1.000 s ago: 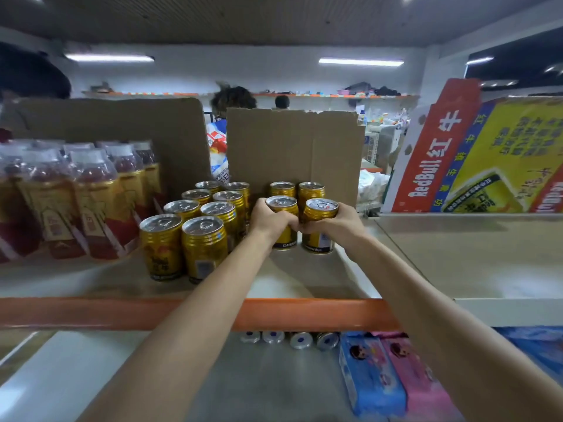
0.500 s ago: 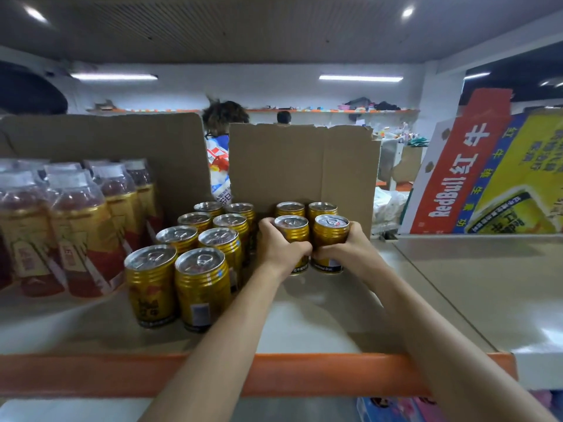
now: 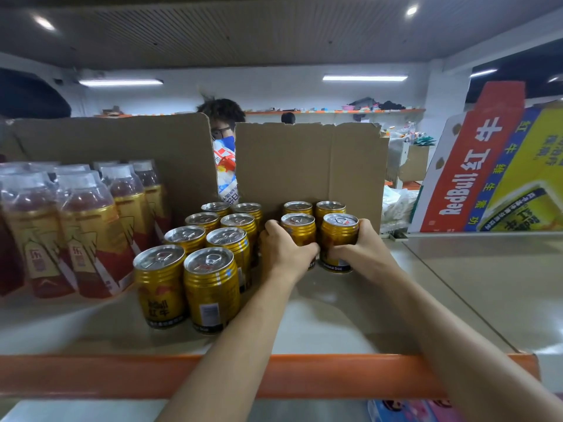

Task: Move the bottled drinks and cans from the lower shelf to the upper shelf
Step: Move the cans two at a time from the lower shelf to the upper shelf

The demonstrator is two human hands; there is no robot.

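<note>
Obs: left hand (image 3: 285,252) covers lower front of left can (image 3: 298,228); right hand (image 3: 361,251) hides right side of right can (image 3: 336,236). Far sides of both cans n/v. Far-left bottles (image 3: 88,233) blurred, outermost cut by frame edge. Behind cardboard (image 3: 304,166), person (image 3: 224,117) mostly hidden. RedBull carton (image 3: 493,166) cut at right edge. Under orange beam (image 3: 91,376), packs (image 3: 408,411) cut off at bottom, blurred.

Twelve cans (image 3: 210,287); two cardboard sheets (image 3: 304,166)

Cool, fairly dim light falls from far ceiling tubes (image 3: 365,77) and small spotlights (image 3: 412,10). Glare sits on the can tops (image 3: 210,259). The left bottles (image 3: 88,233) smear softly, and the edges bow with wide-angle distortion.
</note>
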